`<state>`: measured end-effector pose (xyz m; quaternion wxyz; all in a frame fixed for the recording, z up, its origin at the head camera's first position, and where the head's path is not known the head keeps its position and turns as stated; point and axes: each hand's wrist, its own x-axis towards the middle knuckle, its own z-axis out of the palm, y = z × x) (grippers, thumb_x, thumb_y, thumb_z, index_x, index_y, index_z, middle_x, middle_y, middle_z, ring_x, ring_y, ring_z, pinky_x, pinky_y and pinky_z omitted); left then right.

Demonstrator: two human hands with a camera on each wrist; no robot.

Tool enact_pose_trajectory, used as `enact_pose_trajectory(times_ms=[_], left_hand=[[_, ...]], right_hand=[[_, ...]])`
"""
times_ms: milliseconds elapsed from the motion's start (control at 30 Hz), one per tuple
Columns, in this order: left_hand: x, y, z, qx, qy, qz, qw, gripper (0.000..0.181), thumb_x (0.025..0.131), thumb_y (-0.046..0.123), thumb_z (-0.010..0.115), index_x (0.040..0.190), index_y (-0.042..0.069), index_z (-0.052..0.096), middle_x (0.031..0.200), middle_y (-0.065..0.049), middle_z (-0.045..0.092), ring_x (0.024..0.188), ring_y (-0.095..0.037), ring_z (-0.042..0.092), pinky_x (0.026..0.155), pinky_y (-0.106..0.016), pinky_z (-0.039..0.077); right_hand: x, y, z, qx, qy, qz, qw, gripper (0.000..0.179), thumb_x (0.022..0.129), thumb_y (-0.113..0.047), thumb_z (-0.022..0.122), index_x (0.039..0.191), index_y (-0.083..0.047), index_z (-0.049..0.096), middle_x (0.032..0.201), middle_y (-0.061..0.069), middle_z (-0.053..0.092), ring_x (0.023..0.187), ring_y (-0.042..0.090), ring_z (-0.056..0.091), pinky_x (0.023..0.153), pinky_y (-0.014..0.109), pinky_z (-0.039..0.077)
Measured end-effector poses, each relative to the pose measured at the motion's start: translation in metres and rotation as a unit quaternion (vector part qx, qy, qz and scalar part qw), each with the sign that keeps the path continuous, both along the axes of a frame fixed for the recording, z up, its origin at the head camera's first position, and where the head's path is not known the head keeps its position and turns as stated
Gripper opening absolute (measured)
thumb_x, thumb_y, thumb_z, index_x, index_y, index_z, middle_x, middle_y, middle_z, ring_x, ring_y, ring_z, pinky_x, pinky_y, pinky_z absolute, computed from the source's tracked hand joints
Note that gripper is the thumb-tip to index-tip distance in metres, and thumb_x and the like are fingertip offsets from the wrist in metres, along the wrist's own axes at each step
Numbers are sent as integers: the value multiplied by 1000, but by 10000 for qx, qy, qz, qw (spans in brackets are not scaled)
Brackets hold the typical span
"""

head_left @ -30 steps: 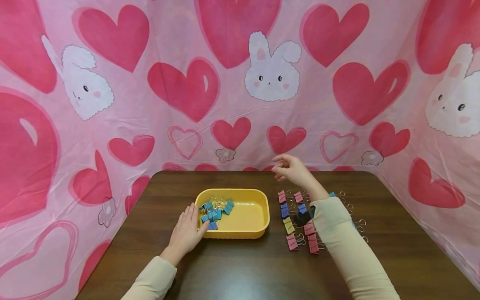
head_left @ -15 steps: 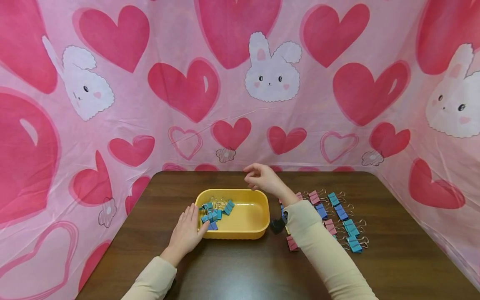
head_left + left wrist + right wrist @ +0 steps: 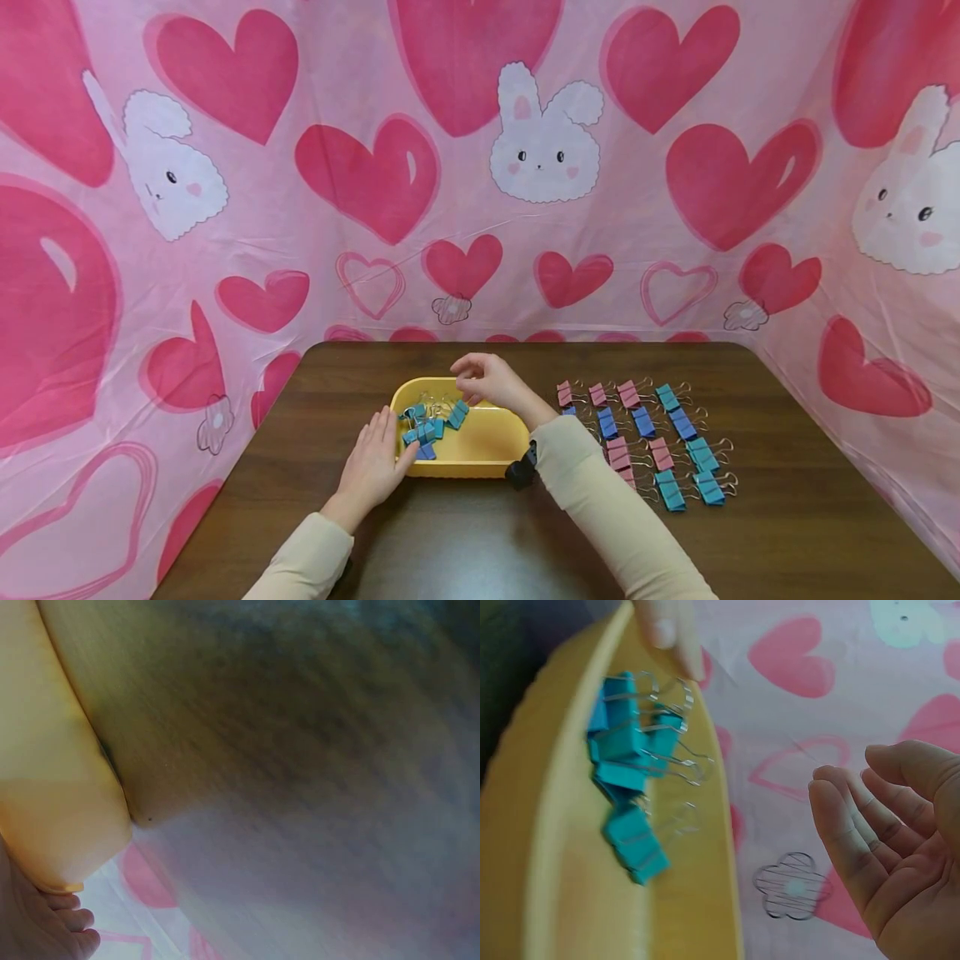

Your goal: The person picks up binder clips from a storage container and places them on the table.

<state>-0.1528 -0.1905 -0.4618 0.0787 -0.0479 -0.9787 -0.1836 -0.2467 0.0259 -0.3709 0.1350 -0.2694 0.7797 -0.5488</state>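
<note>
A yellow tray [image 3: 480, 468] stands on the table with several teal binder clips [image 3: 457, 414] and a blue one [image 3: 425, 452] heaped at its left end. My left hand [image 3: 372, 467] rests against the tray's left side, fingers straight; in the left wrist view its fingers [image 3: 75, 919] show beside the tray wall [image 3: 60, 772]. Over the back of the tray hovers my right hand [image 3: 491, 385], fingers loosely bent and holding nothing. The right wrist view shows that hand [image 3: 900, 855] with a gap between thumb and fingers, apart from the teal clips [image 3: 634, 840].
Right of the tray, binder clips lie in rows on the brown wooden table [image 3: 465, 542]: pink ones [image 3: 628, 393], blue ones [image 3: 682, 424] and teal ones [image 3: 702, 455]. The right forearm [image 3: 607, 508] hides some of them. A pink heart-patterned cloth [image 3: 480, 225] hangs behind the table.
My right hand has moved left from above the clip rows to over the tray, uncovering the right-hand rows. The left hand and the clips in the tray have stayed put.
</note>
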Motion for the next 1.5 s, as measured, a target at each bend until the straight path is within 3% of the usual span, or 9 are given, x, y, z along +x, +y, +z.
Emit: enact_pose_trajectory(times_ms=[200,267,433,667,1200,1500], left_hand=[[0,0,-1,-4,-9,0,10000,76,91,45,49,139,-9,27,145,-25,24,133,-40,19,107,-50,15],[0,0,-1,-19,-4,-1,10000,76,91,45,49,139,-10,27,145,-25,24,133,-40,20,107,-50,16],[-2,-1,-1,-44,42,-30,10000,75,92,44,49,139,-10,27,145,-25,24,133,-40,20,107,-49,15],[-2,-1,-1,-77,133,-81,9998,74,92,43,49,138,-11,29,144,-27,26,132,-41,22,107,-50,17],[-2,-1,-1,-93,60,-92,9999,75,93,45,45,139,-11,27,144,-27,25,133,-40,20,107,-49,15],[-1,-1,-1,-109,63,-82,9999,75,93,44,46,139,-11,27,144,-28,24,133,-40,20,107,-50,15]], right_hand=[[7,-13,-14,5,-312,122,9994,20,87,3,58,106,6,59,89,23,60,66,28,62,68,46,53],[9,-18,-19,21,-401,131,9991,19,86,3,59,105,5,60,87,21,60,65,26,62,68,47,53],[9,-31,-36,29,-603,109,9981,21,86,0,60,106,6,61,83,10,59,72,34,63,67,45,54],[8,-45,-54,-73,-783,53,9969,22,85,1,62,105,9,61,83,8,60,71,30,63,62,40,55],[14,-60,-68,239,-1161,-170,9928,8,83,2,63,91,3,67,78,7,60,66,19,60,67,36,55],[15,-60,-70,238,-862,-284,9956,4,82,2,65,84,5,67,72,7,59,60,18,60,64,33,55]])
